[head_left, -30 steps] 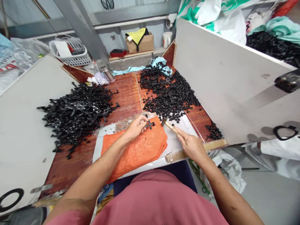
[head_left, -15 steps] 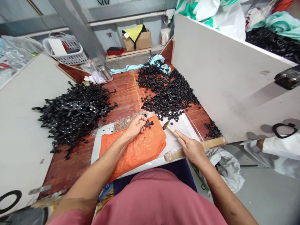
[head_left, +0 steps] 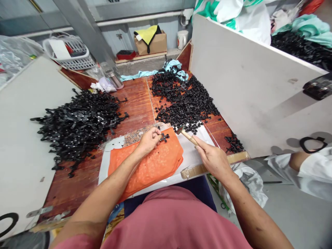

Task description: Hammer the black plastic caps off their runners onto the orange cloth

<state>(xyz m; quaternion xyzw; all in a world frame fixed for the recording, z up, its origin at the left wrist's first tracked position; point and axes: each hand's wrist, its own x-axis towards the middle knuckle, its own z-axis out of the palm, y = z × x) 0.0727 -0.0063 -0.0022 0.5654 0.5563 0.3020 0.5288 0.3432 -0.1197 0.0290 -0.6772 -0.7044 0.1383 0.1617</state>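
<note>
Pinched black cross-piece (head_left: pixel 164 138) in left hand (head_left: pixel 150 141) at one o'clock of orange cloth (head_left: pixel 155 166) and gripped hammer (head_left: pixel 189 136) in right hand (head_left: pixel 214 159), seemingly midway, with ten-o'clock heap (head_left: pixel 80 124) perhaps done, one-o'clock loose parts (head_left: pixel 185 105) left.

The black piece (head_left: pixel 165 137), small, cross-shaped and dotted with pale spots, is held near the far right corner of the orange cloth (head_left: pixel 155 169), which lies spread and slightly rumpled. Just right of that cloth's corner, the hammer (head_left: pixel 190 137) slants, dark head farthest, pale wooden handle gripped.
</note>
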